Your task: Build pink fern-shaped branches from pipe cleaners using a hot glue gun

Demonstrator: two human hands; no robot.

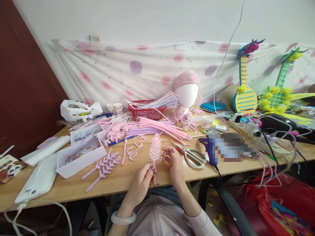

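Observation:
Between the thumb and fingers of my left hand is the stem of a pink pipe-cleaner leaf. The leaf stands upright, with a loop at its tip and paired side fronds. My right hand is just right of the leaf, its fingers loosely bent and apart, with nothing visible in them. Scissors with pale handles lie beyond that hand to the right. Purple pipe-cleaner sprigs rest on the table at left. Short pink twisted pieces lie between the sprigs and the leaf.
Bundles of pink pipe cleaners lie across the table in front of a red basket. A white mannequin head stands behind. At right is a blue glue gun; white boxes sit at left. Paper cups stand farther back.

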